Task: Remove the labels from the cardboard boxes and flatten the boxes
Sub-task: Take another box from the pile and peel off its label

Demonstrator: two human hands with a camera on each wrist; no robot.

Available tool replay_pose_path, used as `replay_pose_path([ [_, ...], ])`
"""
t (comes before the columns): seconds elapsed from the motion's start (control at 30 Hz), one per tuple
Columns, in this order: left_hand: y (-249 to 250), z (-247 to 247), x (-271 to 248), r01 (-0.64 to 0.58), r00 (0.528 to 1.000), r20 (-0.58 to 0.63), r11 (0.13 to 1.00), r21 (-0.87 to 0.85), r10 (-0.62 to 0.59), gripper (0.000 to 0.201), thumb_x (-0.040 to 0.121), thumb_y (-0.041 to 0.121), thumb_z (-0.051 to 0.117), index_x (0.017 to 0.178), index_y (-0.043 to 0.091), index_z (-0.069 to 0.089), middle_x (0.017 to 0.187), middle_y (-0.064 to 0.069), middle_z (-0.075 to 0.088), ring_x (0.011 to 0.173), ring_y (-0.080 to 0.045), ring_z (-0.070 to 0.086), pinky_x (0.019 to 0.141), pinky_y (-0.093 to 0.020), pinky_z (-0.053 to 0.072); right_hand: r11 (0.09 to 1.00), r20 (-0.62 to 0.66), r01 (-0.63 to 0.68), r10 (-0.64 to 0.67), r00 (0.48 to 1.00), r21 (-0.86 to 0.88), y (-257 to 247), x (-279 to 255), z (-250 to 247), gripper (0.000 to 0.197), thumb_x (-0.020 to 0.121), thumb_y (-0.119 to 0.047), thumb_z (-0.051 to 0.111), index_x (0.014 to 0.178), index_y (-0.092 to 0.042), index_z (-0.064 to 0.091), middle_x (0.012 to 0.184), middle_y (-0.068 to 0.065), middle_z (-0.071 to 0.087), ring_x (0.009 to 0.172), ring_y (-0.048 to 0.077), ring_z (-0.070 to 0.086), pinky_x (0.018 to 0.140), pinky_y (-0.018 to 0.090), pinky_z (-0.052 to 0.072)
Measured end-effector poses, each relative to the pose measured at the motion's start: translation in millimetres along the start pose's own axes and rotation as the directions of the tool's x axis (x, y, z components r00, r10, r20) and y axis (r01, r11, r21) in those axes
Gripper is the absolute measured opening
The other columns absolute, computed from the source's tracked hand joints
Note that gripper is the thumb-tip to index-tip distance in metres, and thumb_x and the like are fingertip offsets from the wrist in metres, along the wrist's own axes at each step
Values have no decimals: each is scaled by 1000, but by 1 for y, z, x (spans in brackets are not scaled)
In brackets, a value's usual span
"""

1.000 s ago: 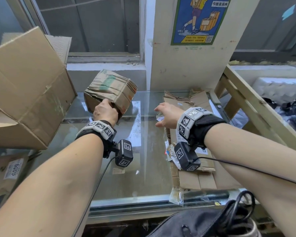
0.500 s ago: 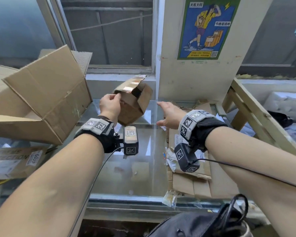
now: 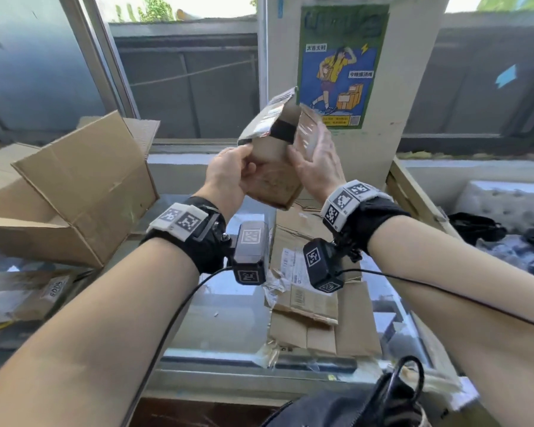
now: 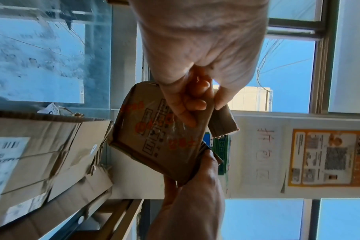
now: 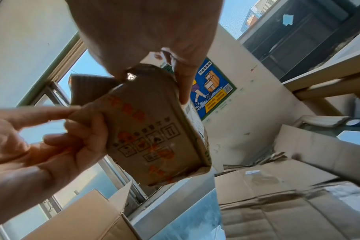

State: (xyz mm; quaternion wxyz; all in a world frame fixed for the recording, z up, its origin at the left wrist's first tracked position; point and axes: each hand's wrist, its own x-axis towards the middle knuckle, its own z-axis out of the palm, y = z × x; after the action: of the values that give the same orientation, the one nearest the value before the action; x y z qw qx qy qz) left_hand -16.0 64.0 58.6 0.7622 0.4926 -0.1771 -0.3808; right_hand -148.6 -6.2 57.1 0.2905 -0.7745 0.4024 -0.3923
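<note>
One small cardboard box (image 3: 273, 167) is held up in the air with both hands, above the glass table (image 3: 228, 306) and in front of the poster (image 3: 339, 69) on the wall. The left hand (image 3: 228, 177) grips the left side of the box: its thumb lies on the near face and its fingers are curled round the far side. The right hand (image 3: 316, 160) holds the right side, with the thumb on the near face and the fingers stretched up along the side wall. So both hands are closed around the same box, and no hand is free.

The box is tilted, and its top is open: two flaps (image 3: 267, 117) stand up, with shiny tape on them. From the wrist views, one face carries orange characters and black handling symbols (image 5: 148, 139), and one white label (image 5: 192, 113) is stuck on a narrow side, partly under the right fingers (image 5: 184, 87).

On the left of the table stands one large open box (image 3: 74, 192), tipped on its side with its flaps spread. On the right of the table lies one pile of flattened cardboard (image 3: 318, 306), with torn paper and labels on top; I cannot count the sheets. One more box with a white sticker (image 3: 19, 294) is seen lower at the left, under the glass. One dark bag (image 3: 352, 405) is at the bottom edge.
</note>
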Motion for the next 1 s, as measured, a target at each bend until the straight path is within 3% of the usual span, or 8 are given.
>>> replay_pose_path([
  [0.07, -10, 9, -7, -12, 999, 33, 997, 82, 9, 23, 86, 11, 69, 70, 14, 53, 45, 5, 52, 45, -9, 45, 82, -40, 53, 998, -60, -55, 55, 997, 0, 5, -7, -11, 68, 98, -33, 45, 151, -7, 11, 153, 13, 30, 140, 24, 31, 113, 30, 25],
  [0.23, -49, 23, -24, -27, 1000, 1, 958, 284, 28, 31, 78, 21, 80, 63, 17, 53, 53, 5, 54, 50, -9, 47, 55, -25, 46, 974, -162, -227, 224, 961, -4, 29, -26, -27, 46, 103, -28, 34, 143, -5, 33, 139, 18, 49, 127, 31, 46, 101, 31, 34],
  [0.37, -74, 26, -31, 17, 999, -40, 950, 311, -4, 35, 74, 27, 83, 62, 16, 52, 59, 2, 55, 51, -10, 49, 64, -30, 53, 959, -178, -279, 268, 947, -45, 51, -41, -36, 38, 101, -19, 35, 135, -5, 43, 127, 20, 57, 118, 35, 52, 94, 33, 38],
  [0.5, -87, 23, -33, 82, 992, -118, 945, 318, -46, 41, 75, 45, 79, 67, 12, 57, 66, -1, 56, 44, -10, 50, 59, -28, 57, 936, -99, -333, 322, 941, -114, 60, -52, -40, 44, 94, -14, 45, 136, -5, 37, 128, 17, 56, 117, 33, 52, 90, 30, 39],
  [0.67, -101, 15, -39, 212, 971, -177, 929, 303, -164, 63, 75, 63, 68, 72, 1, 58, 64, -7, 56, 55, -19, 56, 77, -45, 60, 874, 84, -367, 411, 908, -317, 65, -57, -44, 47, 85, -12, 52, 129, -5, 35, 123, 18, 55, 113, 34, 53, 80, 31, 36],
  [0.77, -108, 15, -46, 222, 970, -167, 923, 314, -176, 70, 77, 70, 60, 69, 0, 58, 53, -7, 57, 59, -23, 61, 74, -45, 60, 883, 176, -327, 400, 899, -337, 67, -59, -38, 71, 80, -6, 51, 144, -10, 19, 141, 17, 35, 129, 35, 39, 98, 37, 35],
  [0.83, -109, 12, -47, 217, 971, -172, 914, 342, -166, 77, 72, 80, 54, 68, 3, 58, 63, -11, 63, 67, -29, 67, 74, -45, 60, 905, 258, -285, 370, 892, -316, 67, -58, -35, 86, 79, -7, 53, 151, -16, 6, 152, 13, 17, 139, 34, 25, 113, 40, 25],
  [1.0, -111, -10, -35, 106, 990, -140, 822, 559, -32, 111, 44, 105, 31, 81, 6, 64, 96, -21, 69, 84, -38, 69, 80, -50, 56, 937, 269, -295, 338, 902, -190, 70, -49, -42, 92, 83, -44, 63, 152, -18, 7, 157, 11, 10, 144, 32, 12, 118, 45, 16],
])
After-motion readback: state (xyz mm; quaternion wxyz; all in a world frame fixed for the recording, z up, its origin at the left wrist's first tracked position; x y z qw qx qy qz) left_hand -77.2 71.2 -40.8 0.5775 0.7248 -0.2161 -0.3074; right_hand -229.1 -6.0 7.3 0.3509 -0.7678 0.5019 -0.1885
